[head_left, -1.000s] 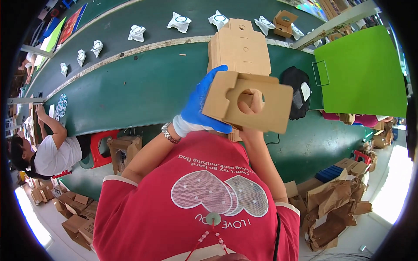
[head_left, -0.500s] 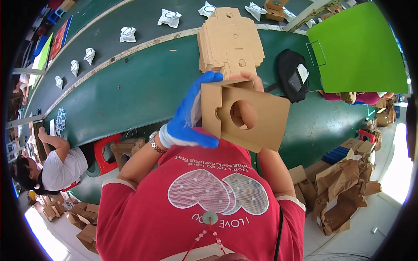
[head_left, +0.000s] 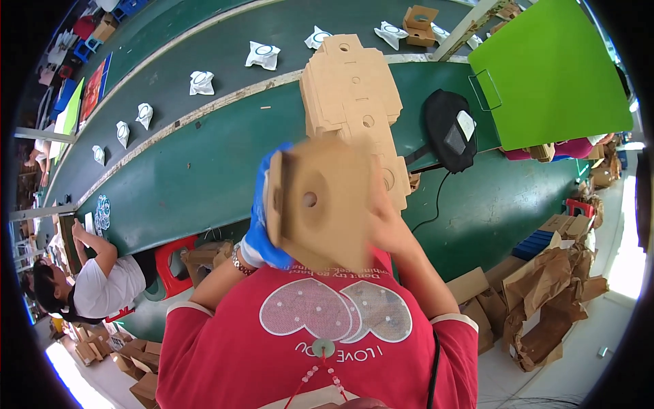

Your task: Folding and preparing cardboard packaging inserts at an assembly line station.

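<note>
A brown cardboard box (head_left: 344, 218), partly folded with a round hole in its face, is held in front of my chest. It is tilted and blurred along its right edge. My left hand (head_left: 261, 221), in a blue and white glove, is closed round the box's left side. At the right edge my bare right hand (head_left: 390, 221) grips the box, its fingertips partly hidden behind the board. Just beyond the box lies a stack of flat, die-cut cardboard blanks (head_left: 354, 88) on the green table (head_left: 184, 163).
White wrapped packets (head_left: 262, 56) line the dark conveyor (head_left: 228, 51) beyond the table. A black bag (head_left: 449, 133) and a bright green board (head_left: 552, 75) are at right. A co-worker (head_left: 109, 283) sits at left by a red stool (head_left: 170, 266). Torn cartons (head_left: 555, 307) lie on the right floor.
The box has moved left and turned, so its holed face points more toward me. Both hands moved with it; my right fingers no longer show through the large hole. The whole view has shifted slightly.
</note>
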The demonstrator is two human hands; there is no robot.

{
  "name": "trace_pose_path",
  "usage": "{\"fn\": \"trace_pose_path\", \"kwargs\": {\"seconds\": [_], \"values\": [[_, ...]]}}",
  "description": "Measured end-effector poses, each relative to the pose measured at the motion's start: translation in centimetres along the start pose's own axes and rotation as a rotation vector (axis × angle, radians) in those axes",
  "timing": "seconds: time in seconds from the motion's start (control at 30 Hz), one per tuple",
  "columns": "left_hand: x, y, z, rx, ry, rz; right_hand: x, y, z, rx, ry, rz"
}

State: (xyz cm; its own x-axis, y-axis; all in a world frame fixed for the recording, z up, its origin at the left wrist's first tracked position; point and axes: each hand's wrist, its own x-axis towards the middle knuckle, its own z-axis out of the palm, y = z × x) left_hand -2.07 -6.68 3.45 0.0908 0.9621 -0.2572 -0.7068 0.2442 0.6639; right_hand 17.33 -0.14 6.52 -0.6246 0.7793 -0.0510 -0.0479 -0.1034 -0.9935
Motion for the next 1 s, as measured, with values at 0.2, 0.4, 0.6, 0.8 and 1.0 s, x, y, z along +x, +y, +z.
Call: {"fn": "trace_pose_path", "kwargs": {"seconds": [0.2, 0.4, 0.6, 0.8, 1.0], "values": [[-0.1, -2.3, -1.9, 0.586, 0.016, 0.275, 0.0, -0.6, -1.7, -0.269, -0.216, -0.107], [0.4, -2.2, -2.2, 0.322, -0.053, 0.254, -0.6, -0.5, -1.3, -0.352, -0.116, 0.016], [0.3, -0.2, 2.3, 0.087, 0.088, 0.225, 0.5, 2.3, -1.3, -0.217, 0.128, -0.256], [0.9, -1.3, 0.4, -0.066, -0.054, 0.181, 0.8, 4.3, -2.0, -0.276, 0.177, -0.221], [3.3, -2.3, -2.3, -0.162, 0.019, 0.138, 2.2, 5.8, -1.5, -0.232, 0.247, -0.08]]}}
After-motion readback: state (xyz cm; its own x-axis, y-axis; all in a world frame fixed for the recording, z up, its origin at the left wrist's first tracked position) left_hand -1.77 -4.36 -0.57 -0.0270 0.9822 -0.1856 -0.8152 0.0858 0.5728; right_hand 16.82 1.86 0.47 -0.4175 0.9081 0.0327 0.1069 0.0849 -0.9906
